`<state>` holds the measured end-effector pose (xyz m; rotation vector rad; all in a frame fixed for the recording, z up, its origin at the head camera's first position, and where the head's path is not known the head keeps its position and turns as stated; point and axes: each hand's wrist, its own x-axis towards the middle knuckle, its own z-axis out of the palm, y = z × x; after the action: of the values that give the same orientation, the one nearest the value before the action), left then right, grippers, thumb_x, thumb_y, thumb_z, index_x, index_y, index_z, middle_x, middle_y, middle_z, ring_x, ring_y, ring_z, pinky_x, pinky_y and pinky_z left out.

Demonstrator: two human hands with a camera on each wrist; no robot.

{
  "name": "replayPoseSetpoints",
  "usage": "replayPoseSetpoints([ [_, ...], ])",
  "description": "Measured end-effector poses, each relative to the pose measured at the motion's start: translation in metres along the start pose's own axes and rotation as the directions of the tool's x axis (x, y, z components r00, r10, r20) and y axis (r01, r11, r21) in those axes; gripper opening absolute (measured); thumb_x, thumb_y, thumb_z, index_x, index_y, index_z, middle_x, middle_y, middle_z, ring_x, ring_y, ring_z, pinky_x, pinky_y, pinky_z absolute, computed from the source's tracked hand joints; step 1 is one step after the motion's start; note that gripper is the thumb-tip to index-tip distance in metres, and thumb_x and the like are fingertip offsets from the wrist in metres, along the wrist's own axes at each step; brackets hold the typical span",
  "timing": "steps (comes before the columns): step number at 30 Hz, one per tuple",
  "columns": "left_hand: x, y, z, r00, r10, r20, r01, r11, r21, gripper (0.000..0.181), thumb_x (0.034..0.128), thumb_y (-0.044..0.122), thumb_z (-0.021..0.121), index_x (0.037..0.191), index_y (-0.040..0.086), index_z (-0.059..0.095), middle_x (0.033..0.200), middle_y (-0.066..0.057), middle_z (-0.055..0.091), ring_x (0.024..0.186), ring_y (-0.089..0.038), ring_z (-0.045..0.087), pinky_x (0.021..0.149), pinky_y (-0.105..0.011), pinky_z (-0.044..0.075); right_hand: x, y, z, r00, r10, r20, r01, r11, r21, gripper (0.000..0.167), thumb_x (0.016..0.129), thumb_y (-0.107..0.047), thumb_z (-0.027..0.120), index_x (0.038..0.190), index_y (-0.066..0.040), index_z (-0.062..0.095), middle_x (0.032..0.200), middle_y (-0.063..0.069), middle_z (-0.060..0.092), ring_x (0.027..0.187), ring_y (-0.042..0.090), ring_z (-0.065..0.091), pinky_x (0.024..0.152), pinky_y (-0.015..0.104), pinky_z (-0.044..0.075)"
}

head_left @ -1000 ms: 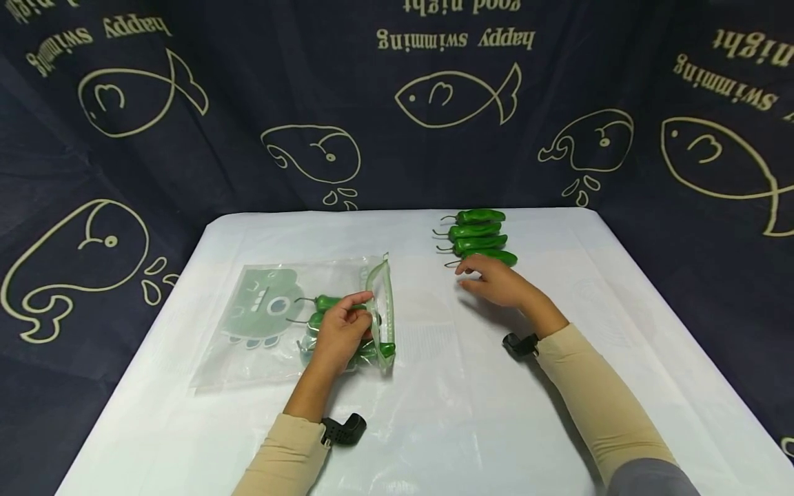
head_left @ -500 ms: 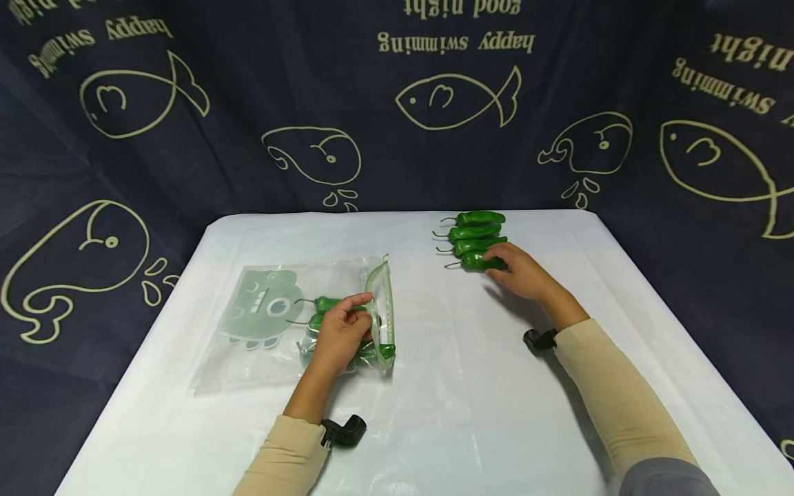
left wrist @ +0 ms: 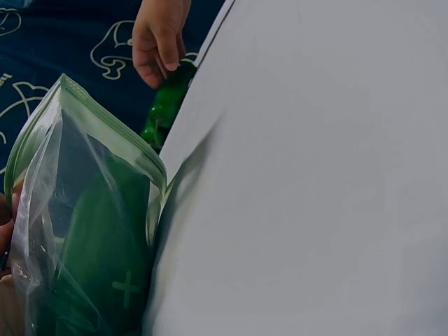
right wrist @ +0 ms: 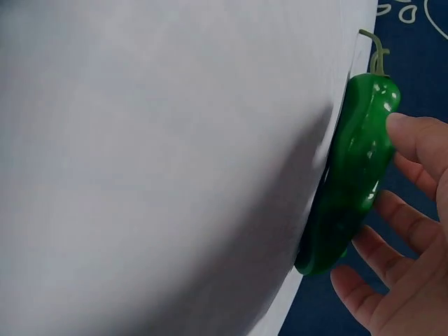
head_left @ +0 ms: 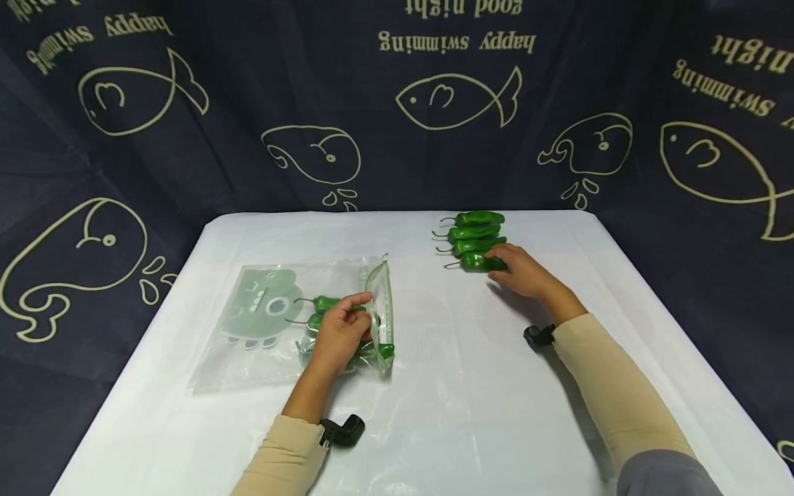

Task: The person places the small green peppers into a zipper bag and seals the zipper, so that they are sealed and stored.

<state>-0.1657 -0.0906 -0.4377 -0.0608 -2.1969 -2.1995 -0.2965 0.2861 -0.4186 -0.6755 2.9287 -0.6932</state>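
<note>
A clear zip bag (head_left: 223, 358) with a green cartoon print lies on the left of the table, its mouth facing right and held apart. Inside are several green peppers (head_left: 325, 303). My left hand (head_left: 341, 334) pinches the upper layer of the bag near the mouth; in the left wrist view only bits of its fingers show at the left edge. At the back right, several more green peppers lie in a row, stems to the left. My right hand (head_left: 524, 272) holds the nearest green pepper (right wrist: 360, 154) of that row, thumb on one side and fingers on the other.
The white table (head_left: 434, 427) has its far edge close behind the pepper row. A dark curtain (head_left: 397, 165) with fish and whale drawings hangs behind it. Black wrist cameras (head_left: 347, 430) sit on both wrists.
My right hand has shifted right along the nearest pepper, from its stem side to its tip side, and now has its fingers around it. The left hand and bag have stayed put.
</note>
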Motion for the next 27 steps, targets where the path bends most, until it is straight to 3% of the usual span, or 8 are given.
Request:
replayPoseSetpoints([
  [10,-0.001,0.000,0.000,1.000,0.012,0.005,-0.012,1.000,0.014,0.043,0.0871,-0.005,0.057,0.130,-0.004,0.060,0.083,-0.008,0.061,0.069,-0.010,0.057,0.061,-0.024,0.055,0.004,-0.002,0.000,0.999,0.030,0.032,-0.029,1.000,-0.006,0.049,0.094,-0.012,0.067,0.137,0.002,0.051,0.144,0.028,0.041,0.135,0.048,0.032,0.111,0.061,0.026],
  [27,0.001,-0.001,-0.001,1.000,-0.007,-0.001,0.007,1.000,0.003,0.043,0.0872,-0.006,0.056,0.130,-0.002,0.061,0.083,-0.008,0.061,0.069,-0.011,0.058,0.061,-0.024,0.055,0.011,-0.003,0.000,1.000,0.008,0.024,-0.008,1.000,-0.016,0.044,0.093,-0.007,0.065,0.135,0.001,0.054,0.142,0.028,0.044,0.133,0.047,0.037,0.111,0.060,0.027],
])
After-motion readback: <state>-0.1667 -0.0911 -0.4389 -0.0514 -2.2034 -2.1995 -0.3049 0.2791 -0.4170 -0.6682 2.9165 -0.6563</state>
